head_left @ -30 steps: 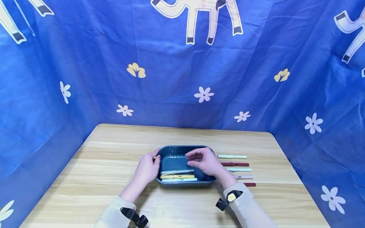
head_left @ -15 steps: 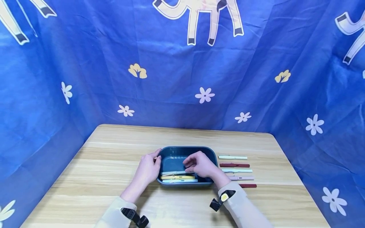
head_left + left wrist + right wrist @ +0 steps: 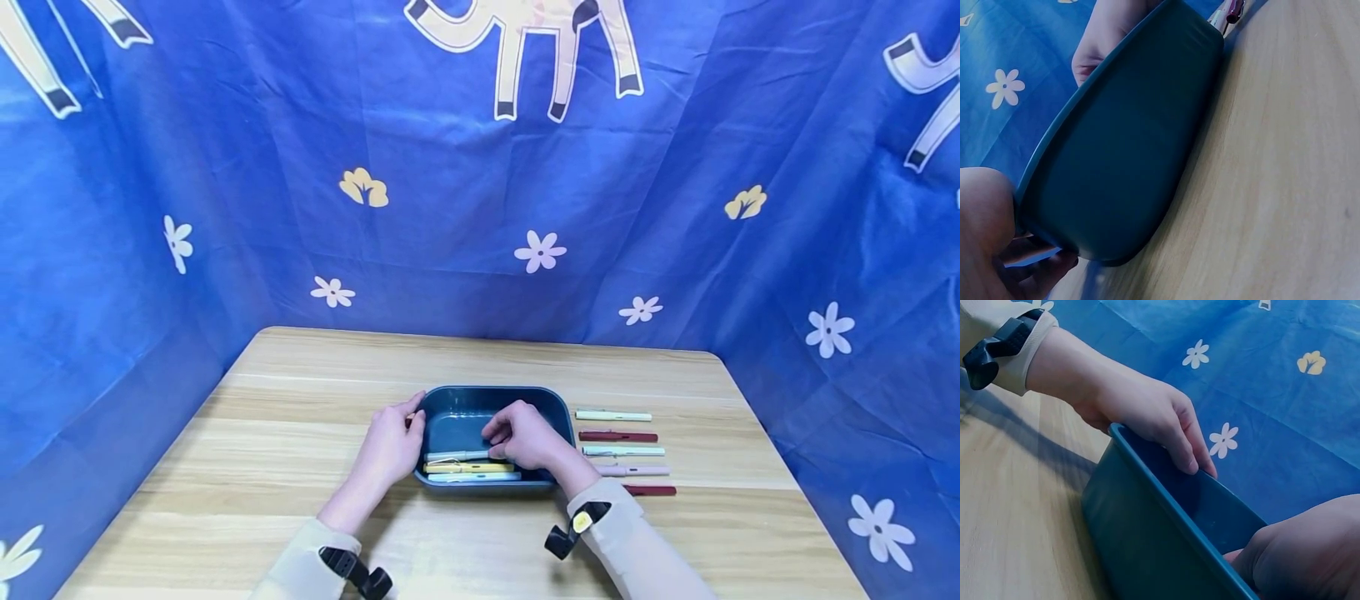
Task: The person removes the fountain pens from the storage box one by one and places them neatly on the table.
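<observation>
A dark teal plastic box (image 3: 457, 490) stands on the table, its inside facing up. My left hand (image 3: 390, 442) grips its left end, the thumb over the rim and the fingers (image 3: 1047, 272) on the outer wall below. Within the box, side by side near the front wall, lie a grey-blue pen (image 3: 453, 457), a yellow pen (image 3: 465, 468) and a pale blue pen (image 3: 474, 477). My right hand (image 3: 525, 437) reaches into the box with bent fingers, the thumb right at the right end of the grey-blue pen. I cannot tell whether it pinches that pen.
Right of the box several capped pens lie in a column on the wooden table (image 3: 300, 433): a pale green pen (image 3: 613, 416) farthest back, a dark red pen (image 3: 618, 437), a mint pen (image 3: 624, 451), a lilac pen (image 3: 637, 471) and a red pen (image 3: 652, 491). A blue patterned curtain (image 3: 450, 250) surrounds the table.
My right hand has moved down and slightly left inside the box, from above the pens to the right end of the grey-blue pen. The left hand keeps its place on the box.
</observation>
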